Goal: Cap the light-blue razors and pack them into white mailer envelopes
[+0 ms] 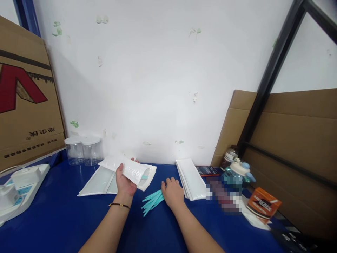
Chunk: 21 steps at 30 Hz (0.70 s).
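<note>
My left hand (125, 181) grips a white padded envelope (131, 170), raised and tilted above the table. Its open end faces right, and a teal stick (144, 177) shows inside the mouth. My right hand (172, 192) lies palm down with curled fingers over the right ends of a loose bunch of thin teal sticks (153, 201); the fingertips partly hide what they touch. Behind my left hand, more flat white envelopes (96, 181) lie on the blue table (92, 225). To the right of my right hand is a stack of white envelopes (192, 179).
Two clear lidded jars (91, 151) stand by the wall at left, near a white power strip (28, 193) and a large cardboard box (28, 98). On the right are a phone (207, 170), a brown bottle (229, 157), a teal jug (235, 175) and an orange box (263, 205).
</note>
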Motion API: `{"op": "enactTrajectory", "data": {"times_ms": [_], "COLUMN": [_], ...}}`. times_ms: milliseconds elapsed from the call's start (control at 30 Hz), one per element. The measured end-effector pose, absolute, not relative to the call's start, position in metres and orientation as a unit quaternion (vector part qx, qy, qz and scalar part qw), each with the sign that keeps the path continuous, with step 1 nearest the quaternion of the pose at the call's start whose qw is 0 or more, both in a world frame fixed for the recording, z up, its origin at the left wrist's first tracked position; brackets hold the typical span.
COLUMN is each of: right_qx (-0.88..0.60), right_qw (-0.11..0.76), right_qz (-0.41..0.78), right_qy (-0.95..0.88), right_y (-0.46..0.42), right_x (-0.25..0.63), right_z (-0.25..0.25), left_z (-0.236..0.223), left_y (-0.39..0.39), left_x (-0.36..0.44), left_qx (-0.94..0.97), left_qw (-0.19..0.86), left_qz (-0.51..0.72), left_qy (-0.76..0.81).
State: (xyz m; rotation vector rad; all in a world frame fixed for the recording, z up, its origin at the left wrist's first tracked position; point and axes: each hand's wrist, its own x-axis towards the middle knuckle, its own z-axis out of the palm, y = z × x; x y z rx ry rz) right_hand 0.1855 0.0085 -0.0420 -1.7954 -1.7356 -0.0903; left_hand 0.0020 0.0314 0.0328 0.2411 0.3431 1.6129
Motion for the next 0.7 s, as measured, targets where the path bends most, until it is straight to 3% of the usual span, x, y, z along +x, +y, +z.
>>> {"op": "enactTrajectory", "data": {"times_ms": [233, 400, 700], "right_qx": [-0.651, -0.511, -0.477], "right_qw": [0.365, 0.491, 0.477], "right_qz": [-0.034, 0.075, 0.269], "right_qy": [-0.665, -0.701, -0.688], "right_y": [0.005, -0.004, -0.004], "right_x": [0.191, 0.188, 0.181], "right_z": [-0.031, -0.004, 0.001], "left_z": [0.020, 0.018, 0.025], "left_y": [0.033, 0.029, 0.015], "left_x": [0.013, 0.027, 0.053], "left_qx": [0.105, 0.128, 0.185], "left_qw": [0.697, 0.647, 0.675], "left_qz": [0.693, 0.723, 0.691], "left_qy": [0.154, 0.203, 0.183]}}
